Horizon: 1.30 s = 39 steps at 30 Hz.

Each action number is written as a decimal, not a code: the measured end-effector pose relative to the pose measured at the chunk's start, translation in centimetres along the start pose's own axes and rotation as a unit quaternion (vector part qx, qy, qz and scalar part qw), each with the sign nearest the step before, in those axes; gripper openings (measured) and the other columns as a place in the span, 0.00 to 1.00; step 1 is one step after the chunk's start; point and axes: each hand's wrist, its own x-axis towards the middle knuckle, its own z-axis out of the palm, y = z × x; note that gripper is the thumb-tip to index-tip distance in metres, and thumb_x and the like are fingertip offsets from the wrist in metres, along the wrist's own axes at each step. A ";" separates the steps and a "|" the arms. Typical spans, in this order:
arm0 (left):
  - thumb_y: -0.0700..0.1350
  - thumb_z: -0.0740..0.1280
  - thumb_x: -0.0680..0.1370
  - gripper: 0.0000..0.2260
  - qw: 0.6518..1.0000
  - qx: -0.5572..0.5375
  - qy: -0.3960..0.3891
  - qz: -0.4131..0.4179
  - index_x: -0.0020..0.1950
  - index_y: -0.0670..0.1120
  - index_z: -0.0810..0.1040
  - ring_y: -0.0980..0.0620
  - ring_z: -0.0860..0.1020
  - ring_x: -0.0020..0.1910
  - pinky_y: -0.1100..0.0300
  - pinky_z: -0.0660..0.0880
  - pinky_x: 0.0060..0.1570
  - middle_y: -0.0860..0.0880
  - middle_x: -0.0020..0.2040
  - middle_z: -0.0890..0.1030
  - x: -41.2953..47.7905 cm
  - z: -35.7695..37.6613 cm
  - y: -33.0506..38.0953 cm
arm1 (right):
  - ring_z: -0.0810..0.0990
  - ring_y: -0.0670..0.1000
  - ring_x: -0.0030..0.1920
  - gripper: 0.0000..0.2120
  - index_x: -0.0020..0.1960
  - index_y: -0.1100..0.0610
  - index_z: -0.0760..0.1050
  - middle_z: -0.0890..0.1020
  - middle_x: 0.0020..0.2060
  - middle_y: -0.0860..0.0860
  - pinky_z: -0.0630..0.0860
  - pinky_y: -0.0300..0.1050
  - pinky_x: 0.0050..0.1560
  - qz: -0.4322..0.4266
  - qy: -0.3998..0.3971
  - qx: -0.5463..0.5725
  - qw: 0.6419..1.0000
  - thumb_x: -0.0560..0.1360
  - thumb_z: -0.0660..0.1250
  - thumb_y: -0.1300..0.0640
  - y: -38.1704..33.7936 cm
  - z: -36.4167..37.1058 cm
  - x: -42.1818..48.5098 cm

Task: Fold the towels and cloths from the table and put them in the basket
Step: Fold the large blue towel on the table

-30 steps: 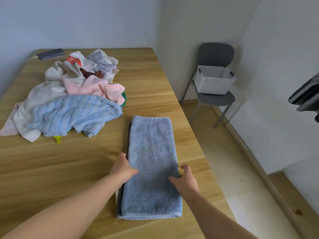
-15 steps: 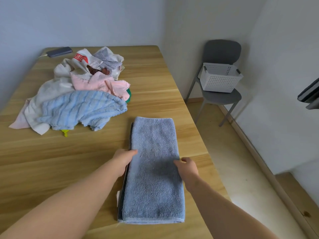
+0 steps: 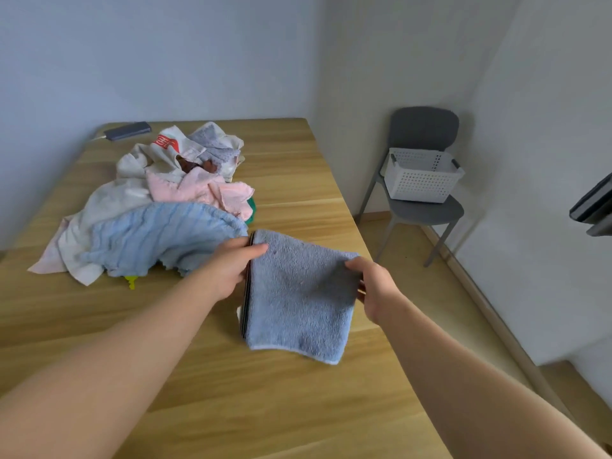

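1. One wooden bench spreads beneath the left grip and the right grip and runs on beyond them to the wall.
2. Grey chair stands on the floor, well to the right of the right grip and farther off.
3. Loose pile of cloths, pale blue, pink and off-white, lies on the bench left of and beyond the left grip, with its blue edge close to the knuckles.
4. Grey-blue towel, folded, hangs between the two grips. Its far part is raised off the bench and its near hem sags towards the wood.
5. White basket sits on the chair's seat, well apart from the towel.
6. Left grip is curled round the towel's left edge with the thumb on top, and the right grip pinches its right edge.
7. Dark flat device lies at the bench's far left corner, well beyond the left grip.
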 end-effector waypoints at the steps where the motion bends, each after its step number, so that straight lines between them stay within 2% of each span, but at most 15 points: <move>1: 0.42 0.69 0.75 0.03 1.000 -0.005 0.002 0.028 0.47 0.50 0.79 0.48 0.75 0.57 0.48 0.64 0.65 0.49 0.53 0.81 -0.5 0.1 1.3 | 0.71 0.51 0.41 0.05 0.39 0.58 0.72 0.73 0.39 0.51 0.67 0.43 0.44 -0.027 -0.007 0.008 1.000 0.73 0.65 0.60 -1.2 0.1 -0.4; 5: 0.40 0.66 0.76 0.06 0.991 0.011 0.003 0.130 0.45 0.51 0.77 0.52 0.75 0.49 0.55 0.68 0.51 0.53 0.45 0.80 -2.2 0.1 3.7 | 0.68 0.52 0.45 0.12 0.41 0.64 0.73 0.71 0.41 0.52 0.64 0.46 0.49 -0.106 -0.009 0.036 0.994 0.63 0.67 0.55 -3.7 0.4 -2.3; 9: 0.43 0.66 0.77 0.05 0.986 0.074 0.025 0.150 0.42 0.50 0.76 0.53 0.74 0.45 0.60 0.69 0.43 0.52 0.43 0.78 -3.6 -0.4 1.1 | 0.73 0.48 0.44 0.04 0.44 0.55 0.77 0.76 0.39 0.47 0.67 0.42 0.51 -0.117 -0.001 -0.004 0.993 0.75 0.67 0.55 -2.0 -0.6 -3.1; 11: 0.45 0.66 0.78 0.05 0.988 0.108 0.026 0.111 0.41 0.51 0.77 0.55 0.75 0.43 0.59 0.70 0.43 0.53 0.44 0.79 -4.1 -0.7 -1.8 | 0.74 0.49 0.43 0.07 0.47 0.59 0.79 0.77 0.39 0.50 0.69 0.41 0.43 -0.090 0.004 -0.047 0.995 0.75 0.68 0.55 0.7 -1.4 -3.0; 15: 0.49 0.68 0.76 0.10 0.977 0.197 -0.046 -0.071 0.53 0.46 0.78 0.50 0.77 0.53 0.55 0.73 0.56 0.48 0.54 0.81 -4.4 -2.0 -8.3 | 0.68 0.48 0.32 0.11 0.36 0.59 0.71 0.71 0.32 0.51 0.64 0.38 0.31 0.028 -0.030 -0.169 0.985 0.74 0.67 0.57 6.7 -3.2 -3.5; 17: 0.49 0.70 0.75 0.16 0.966 0.206 -0.060 -0.145 0.60 0.46 0.75 0.49 0.75 0.58 0.54 0.72 0.58 0.48 0.59 0.78 -4.7 -2.1 -10.3 | 0.68 0.46 0.26 0.12 0.34 0.59 0.72 0.71 0.28 0.50 0.65 0.33 0.22 0.075 -0.038 -0.171 0.982 0.75 0.67 0.58 8.9 -3.5 -3.9; 19: 0.49 0.69 0.75 0.15 0.967 0.189 -0.036 -0.165 0.59 0.47 0.74 0.48 0.75 0.58 0.53 0.70 0.59 0.48 0.60 0.78 -4.8 -1.8 -11.1 | 0.70 0.45 0.24 0.12 0.35 0.58 0.73 0.72 0.27 0.50 0.65 0.32 0.18 0.101 -0.033 -0.165 0.980 0.75 0.68 0.55 10.2 -3.5 -3.9; 23: 0.56 0.65 0.76 0.21 0.971 0.197 0.002 -0.133 0.66 0.46 0.71 0.46 0.73 0.62 0.55 0.67 0.58 0.47 0.63 0.75 -4.4 -0.9 -10.7 | 0.80 0.55 0.45 0.13 0.47 0.58 0.77 0.80 0.42 0.54 0.79 0.44 0.44 0.084 -0.003 -0.214 0.973 0.74 0.68 0.48 10.8 -2.5 -2.8; 25: 0.52 0.66 0.76 0.22 0.971 0.215 0.018 -0.102 0.66 0.43 0.71 0.46 0.75 0.59 0.56 0.70 0.56 0.45 0.63 0.76 -3.9 -0.4 -10.4 | 0.78 0.56 0.49 0.11 0.50 0.57 0.77 0.80 0.46 0.54 0.73 0.44 0.44 0.062 0.002 -0.219 0.974 0.74 0.68 0.50 10.6 -1.9 -2.6; 28: 0.38 0.65 0.75 0.05 0.986 0.141 0.025 -0.090 0.51 0.40 0.75 0.44 0.77 0.48 0.57 0.70 0.44 0.40 0.52 0.79 -3.4 0.0 -9.1 | 0.73 0.55 0.42 0.02 0.43 0.58 0.74 0.77 0.41 0.55 0.68 0.45 0.41 0.040 -0.016 -0.145 0.989 0.72 0.66 0.60 9.4 -1.5 -2.5; 30: 0.35 0.62 0.73 0.03 0.991 0.084 0.031 -0.098 0.43 0.42 0.72 0.43 0.75 0.45 0.55 0.68 0.44 0.39 0.47 0.77 -3.2 0.1 -8.0 | 0.70 0.55 0.40 0.04 0.40 0.58 0.70 0.73 0.38 0.55 0.64 0.45 0.41 0.047 -0.026 -0.084 0.995 0.67 0.65 0.59 8.3 -1.4 -2.6; 32: 0.38 0.62 0.70 0.03 0.990 0.087 0.027 -0.107 0.43 0.42 0.70 0.43 0.74 0.45 0.54 0.68 0.44 0.41 0.46 0.75 -3.3 0.0 -7.4 | 0.71 0.54 0.43 0.09 0.42 0.58 0.70 0.73 0.41 0.54 0.67 0.47 0.44 0.069 -0.034 -0.075 0.994 0.65 0.65 0.54 7.7 -1.3 -2.7; 35: 0.45 0.65 0.73 0.08 0.980 0.141 -0.018 -0.139 0.49 0.43 0.74 0.43 0.78 0.46 0.53 0.73 0.48 0.43 0.47 0.79 -3.7 0.2 -8.7 | 0.75 0.54 0.52 0.13 0.52 0.57 0.71 0.76 0.48 0.52 0.73 0.50 0.56 0.102 -0.036 -0.154 0.982 0.75 0.63 0.48 8.8 -1.3 -3.0; 37: 0.45 0.64 0.77 0.04 0.970 0.197 -0.019 -0.141 0.49 0.45 0.75 0.49 0.76 0.43 0.58 0.72 0.45 0.47 0.43 0.78 -3.8 0.4 -10.1 | 0.76 0.54 0.50 0.13 0.55 0.59 0.71 0.77 0.47 0.52 0.74 0.47 0.52 0.093 -0.024 -0.212 0.973 0.77 0.63 0.51 10.5 -1.5 -2.9; 39: 0.47 0.65 0.76 0.08 0.955 0.267 0.012 -0.130 0.53 0.48 0.76 0.47 0.76 0.48 0.58 0.73 0.49 0.48 0.47 0.78 -3.7 0.4 -11.3 | 0.77 0.55 0.50 0.10 0.55 0.61 0.72 0.78 0.47 0.54 0.75 0.48 0.51 0.086 -0.011 -0.229 0.969 0.76 0.63 0.57 11.7 -1.6 -2.6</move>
